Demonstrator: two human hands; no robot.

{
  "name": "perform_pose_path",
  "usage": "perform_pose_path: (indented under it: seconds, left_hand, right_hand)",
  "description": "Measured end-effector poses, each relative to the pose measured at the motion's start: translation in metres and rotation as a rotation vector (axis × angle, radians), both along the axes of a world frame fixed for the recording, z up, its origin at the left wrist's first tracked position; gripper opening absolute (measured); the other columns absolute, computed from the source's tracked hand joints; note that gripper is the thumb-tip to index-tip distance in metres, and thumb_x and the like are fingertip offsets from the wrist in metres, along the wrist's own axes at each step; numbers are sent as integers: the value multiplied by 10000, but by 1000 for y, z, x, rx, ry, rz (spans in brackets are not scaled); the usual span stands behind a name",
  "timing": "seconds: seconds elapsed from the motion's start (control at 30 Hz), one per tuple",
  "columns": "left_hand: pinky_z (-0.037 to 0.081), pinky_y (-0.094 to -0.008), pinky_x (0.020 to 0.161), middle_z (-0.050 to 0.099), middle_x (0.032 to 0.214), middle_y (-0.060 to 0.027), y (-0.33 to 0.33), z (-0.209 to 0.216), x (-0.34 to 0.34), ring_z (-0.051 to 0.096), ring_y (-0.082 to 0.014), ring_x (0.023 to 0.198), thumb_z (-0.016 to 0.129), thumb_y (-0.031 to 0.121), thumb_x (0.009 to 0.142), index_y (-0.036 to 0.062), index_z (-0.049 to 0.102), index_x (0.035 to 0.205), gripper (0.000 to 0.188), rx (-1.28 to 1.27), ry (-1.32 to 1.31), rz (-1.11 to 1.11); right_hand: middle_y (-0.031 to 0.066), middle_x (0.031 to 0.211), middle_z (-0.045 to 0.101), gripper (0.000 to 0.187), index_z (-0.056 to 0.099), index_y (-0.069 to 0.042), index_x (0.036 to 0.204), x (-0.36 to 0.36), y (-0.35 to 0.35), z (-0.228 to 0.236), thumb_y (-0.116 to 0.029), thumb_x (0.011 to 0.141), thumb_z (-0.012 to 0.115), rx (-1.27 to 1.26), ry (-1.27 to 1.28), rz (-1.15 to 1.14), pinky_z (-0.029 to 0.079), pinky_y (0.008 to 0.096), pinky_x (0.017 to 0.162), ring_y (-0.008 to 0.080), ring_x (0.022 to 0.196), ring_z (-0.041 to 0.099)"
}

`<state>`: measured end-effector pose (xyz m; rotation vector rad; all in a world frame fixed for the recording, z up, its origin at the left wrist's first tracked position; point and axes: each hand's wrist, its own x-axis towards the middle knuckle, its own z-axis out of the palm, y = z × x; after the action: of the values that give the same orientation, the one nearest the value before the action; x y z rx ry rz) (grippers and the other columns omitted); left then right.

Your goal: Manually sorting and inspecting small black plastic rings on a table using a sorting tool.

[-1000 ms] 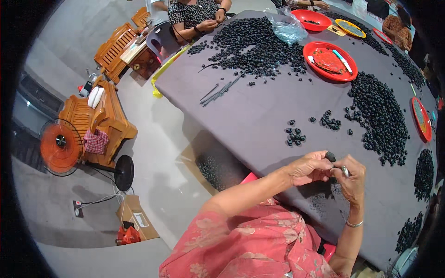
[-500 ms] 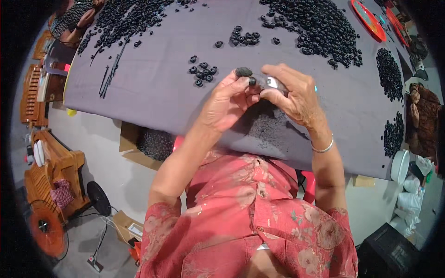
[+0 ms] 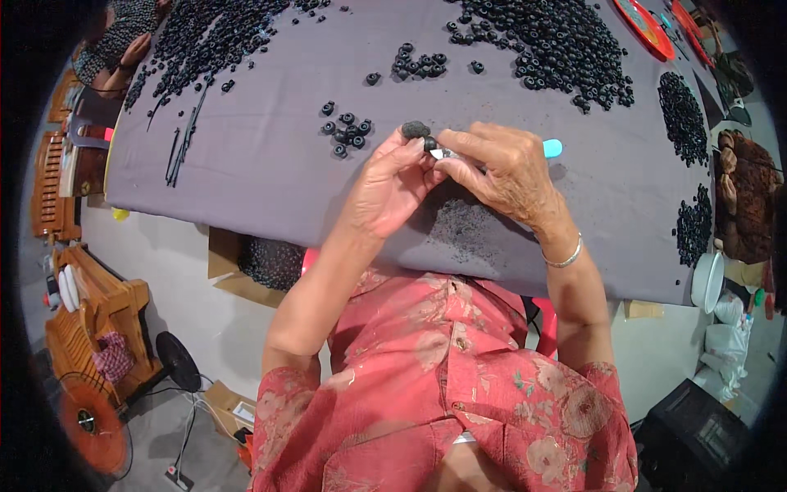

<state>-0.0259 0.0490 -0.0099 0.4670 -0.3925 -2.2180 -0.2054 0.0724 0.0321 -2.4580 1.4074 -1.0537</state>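
My left hand (image 3: 384, 184) is closed, pinching a small round black part (image 3: 429, 143) between thumb and fingers. A dark grey covering (image 3: 416, 129) sits over one of its fingertips. In my right hand (image 3: 510, 168) is a small knife, its light-blue handle end (image 3: 552, 148) sticking out past the knuckles. The short silver blade (image 3: 441, 153) meets the black part, or nearly so. Below both hands, fine dark crumbs (image 3: 463, 225) are scattered on the grey cloth. Left of my left hand lies a small cluster of similar black parts (image 3: 348, 131).
Large heaps of black parts (image 3: 566, 49) cover the far side of the grey-clothed table (image 3: 270, 148). Thin black sticks (image 3: 184, 143) lie at the left. A red tray (image 3: 644, 29) is at the far right, a white basin (image 3: 707, 283) by the right edge. Another person's hand (image 3: 135, 51) shows far left.
My right hand has moved in toward the left one, bringing the blade up to the black part. The knife's blue handle end shows more now. The whole view has shifted slightly.
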Motion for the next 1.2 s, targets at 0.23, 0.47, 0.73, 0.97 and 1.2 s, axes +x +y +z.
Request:
perform_pose_path:
  seconds: [0.23, 0.47, 0.73, 0.97, 1.2]
  left_hand:
    - [506, -290, 776, 608, 934, -40, 0, -3, 2, 599, -136, 864, 586, 113, 916, 73, 528, 1030, 135, -7, 39, -17]
    - [512, -310, 814, 602, 969, -51, 0, -4, 2, 599, -144, 884, 579, 115, 920, 60, 528, 1044, 145, -22, -2, -25]
    - [526, -333, 860, 616, 980, -63, -2, -2, -2, 612, -159, 904, 569, 87, 914, 46, 532, 1042, 140, 14, 8, 20]
    - [552, -373, 854, 625, 933, -78, 10, -2, -5, 628, -158, 862, 571, 79, 907, 40, 524, 1052, 157, -37, 49, -90]
    - [559, -352, 818, 619, 949, -77, 4, -1, -1, 627, -161, 877, 581, 95, 906, 33, 526, 1063, 177, -24, 82, -114]
  right_hand:
    - [60, 648, 558, 221, 697, -85, 964, 0, 0, -3, -204, 778, 721, 49, -30, -3, 430, 327, 499, 211, 554, 557]
    - [62, 654, 573, 195, 700, -83, 957, 4, 2, -5, -192, 796, 706, 47, -43, -25, 438, 330, 504, 216, 560, 568]
    - [79, 727, 640, 164, 701, -65, 962, 10, 4, -4, -170, 839, 671, 95, 37, -168, 477, 327, 551, 227, 616, 615]
    - [105, 843, 698, 207, 685, 3, 1006, -9, -10, -9, -153, 880, 636, 161, -295, -225, 494, 270, 646, 125, 699, 613]
    - [28, 701, 575, 187, 682, -14, 981, -15, -6, 11, -95, 814, 656, 377, -392, 21, 386, 256, 543, 91, 609, 490]
